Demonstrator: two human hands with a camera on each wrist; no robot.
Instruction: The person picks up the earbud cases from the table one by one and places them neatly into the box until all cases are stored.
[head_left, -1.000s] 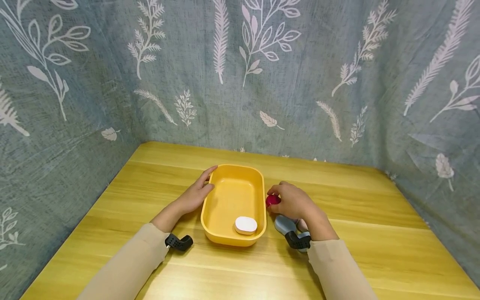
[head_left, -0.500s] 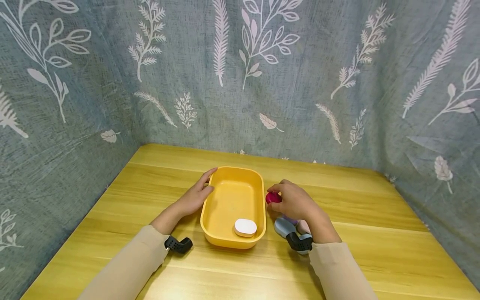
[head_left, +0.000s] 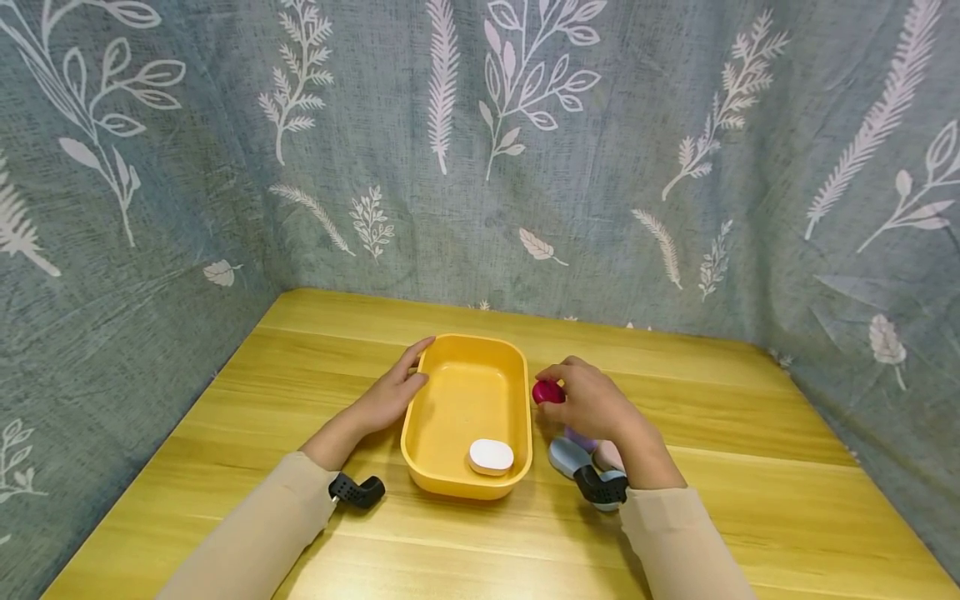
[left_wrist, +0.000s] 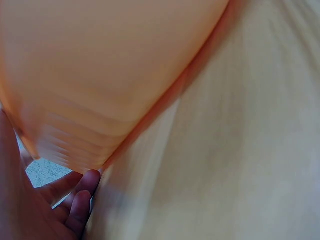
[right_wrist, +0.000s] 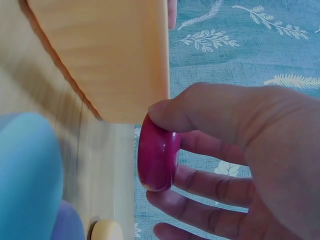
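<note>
My left hand (head_left: 390, 398) holds a deep yellow oblong box (head_left: 465, 392) at its left side. Its thumb is at the rim and its fingers reach round the far corner; in the left wrist view, curled fingertips (left_wrist: 90, 178) meet the box's outer lower edge. Just outside the box's right wall, my right hand (head_left: 592, 402) pinches a glossy magenta rounded piece (head_left: 548, 392) between thumb and fingers. The right wrist view shows this magenta piece (right_wrist: 157, 155) as thick with rounded edges. A white oval piece (head_left: 491, 456) lies inside the box at the near right.
Beneath the right wrist lie several rounded pieces: a blue-grey one (head_left: 568, 457), a purple one (head_left: 581, 439) and a pink one (head_left: 607, 455). A yellow wood-grain table (head_left: 750, 467) bears everything. Leaf-patterned blue-grey cloth (head_left: 450, 225) hangs behind and along both sides.
My right hand has lifted slightly with the magenta piece, uncovering more of the purple piece beneath. The left hand and box stay together; the view has shifted a little.
</note>
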